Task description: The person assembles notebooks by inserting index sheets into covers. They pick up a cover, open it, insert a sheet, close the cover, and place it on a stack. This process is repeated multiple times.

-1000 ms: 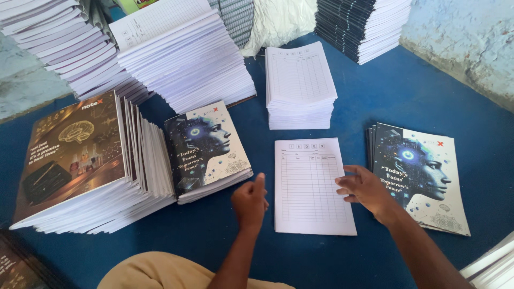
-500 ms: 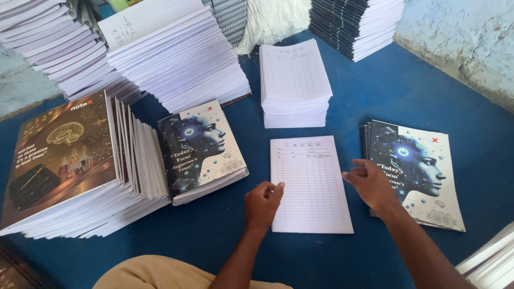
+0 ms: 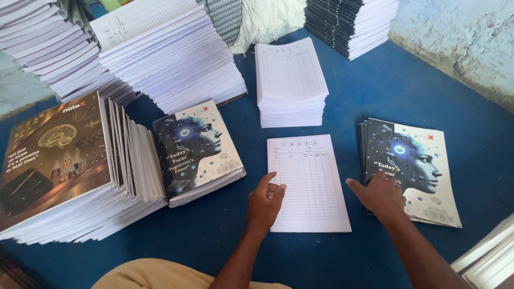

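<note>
The scene is seen from a single head-worn camera, looking steeply down and forward from above the person's lap onto the blue table [image 3: 375,85]. The surface is viewed from close range, with both forearms entering from the lower edge and the paper stacks [image 3: 171,53] reaching the upper edge. No second view is provided, so nothing is shared.

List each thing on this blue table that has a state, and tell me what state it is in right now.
Left hand: empty, fingers curled on the ruled sheet's left edge.
Right hand: empty, flat on the cover stack.
Ruled sheet: single, flat, face up.
Cover stack: low, slightly fanned.
Ruled sheet pile: tall, squared.
Fanned booklets: leaning, spread.
</note>
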